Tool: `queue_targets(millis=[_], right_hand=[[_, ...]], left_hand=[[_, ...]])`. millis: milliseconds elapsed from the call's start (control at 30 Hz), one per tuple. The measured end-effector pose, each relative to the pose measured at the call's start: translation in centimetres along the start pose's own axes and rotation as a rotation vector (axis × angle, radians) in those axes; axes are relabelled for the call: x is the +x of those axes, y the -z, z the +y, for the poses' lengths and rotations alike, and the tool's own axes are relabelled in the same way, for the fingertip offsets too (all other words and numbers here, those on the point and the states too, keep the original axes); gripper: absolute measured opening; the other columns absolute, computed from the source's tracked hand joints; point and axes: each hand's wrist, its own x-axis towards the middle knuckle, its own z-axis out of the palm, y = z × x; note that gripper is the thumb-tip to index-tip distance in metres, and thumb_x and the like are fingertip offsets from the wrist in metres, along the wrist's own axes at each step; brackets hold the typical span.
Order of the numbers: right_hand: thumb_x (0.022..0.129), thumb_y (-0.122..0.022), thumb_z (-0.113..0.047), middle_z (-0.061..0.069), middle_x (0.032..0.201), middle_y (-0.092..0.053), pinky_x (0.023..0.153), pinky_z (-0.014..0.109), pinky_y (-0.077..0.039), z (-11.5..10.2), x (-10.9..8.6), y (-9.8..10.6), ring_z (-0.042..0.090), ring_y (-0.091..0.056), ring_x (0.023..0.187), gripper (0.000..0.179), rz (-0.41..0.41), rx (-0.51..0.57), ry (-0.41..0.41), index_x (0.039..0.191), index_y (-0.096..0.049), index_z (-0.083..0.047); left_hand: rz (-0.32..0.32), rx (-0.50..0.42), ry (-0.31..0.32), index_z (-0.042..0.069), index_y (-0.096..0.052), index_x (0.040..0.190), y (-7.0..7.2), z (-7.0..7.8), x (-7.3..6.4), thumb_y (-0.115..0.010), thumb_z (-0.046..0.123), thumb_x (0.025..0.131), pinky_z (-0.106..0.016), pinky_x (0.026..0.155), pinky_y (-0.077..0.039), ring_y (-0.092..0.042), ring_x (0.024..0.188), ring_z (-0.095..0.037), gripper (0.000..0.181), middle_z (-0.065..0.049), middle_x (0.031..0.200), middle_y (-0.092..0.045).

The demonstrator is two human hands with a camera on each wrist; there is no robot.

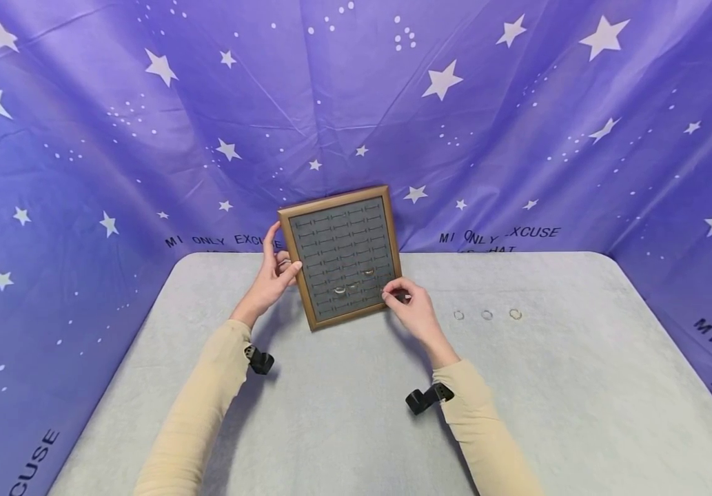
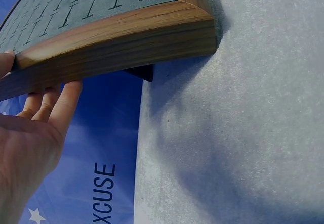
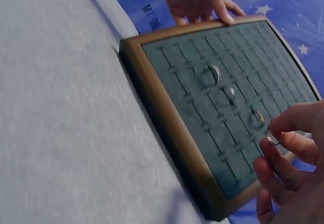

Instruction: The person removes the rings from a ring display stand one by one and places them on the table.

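A wood-framed ring display board [image 1: 331,241] with a grey slotted pad stands tilted on the table. My left hand [image 1: 267,284] grips its left side, thumb at the front edge and fingers behind, as the left wrist view shows. Between the thumb and fingertips of my right hand [image 1: 416,311] a thin ring [image 3: 269,133] is pinched, close to the pad's lower right part. Three rings sit in slots of the pad: a silver one [image 3: 216,74], a second one [image 3: 231,93] and one with a gold tint [image 3: 259,116].
Three more rings lie in a row on the grey table, right of my right hand: a left one [image 1: 458,315], a middle one [image 1: 486,315] and a gold-toned one [image 1: 515,314]. A purple star-printed cloth [image 1: 356,89] hangs behind the table and at both sides.
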Motion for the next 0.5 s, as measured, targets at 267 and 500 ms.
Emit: queue_targets(millis=[267, 500], right_hand=[[0.087, -0.065, -0.001, 0.014, 0.094, -0.065, 0.079, 0.033, -0.042, 1.7, -0.5, 1.3, 0.026, -0.058, 0.092, 0.006, 0.038, -0.035, -0.071, 0.092, -0.065, 0.002], [0.087, -0.064, 0.001, 0.017, 0.096, -0.066, 0.078, 0.028, -0.045, 2.7, -1.5, 2.8, 0.026, -0.060, 0.091, 0.007, 0.078, -0.070, -0.092, 0.092, -0.065, 0.005]], left_hand=[[0.001, -0.015, 0.000, 0.038, -0.002, 0.152, 0.1, -0.1, 0.0, -0.052, 0.001, 0.098, -0.023, 0.056, -0.034, -0.026, 0.071, -0.011, 0.083, -0.005, 0.087, -0.019], [-0.002, -0.013, 0.001, 0.038, -0.002, 0.152, 0.1, -0.1, 0.1, -0.052, 0.001, 0.098, -0.023, 0.055, -0.032, -0.025, 0.072, -0.011, 0.083, -0.004, 0.087, -0.018]])
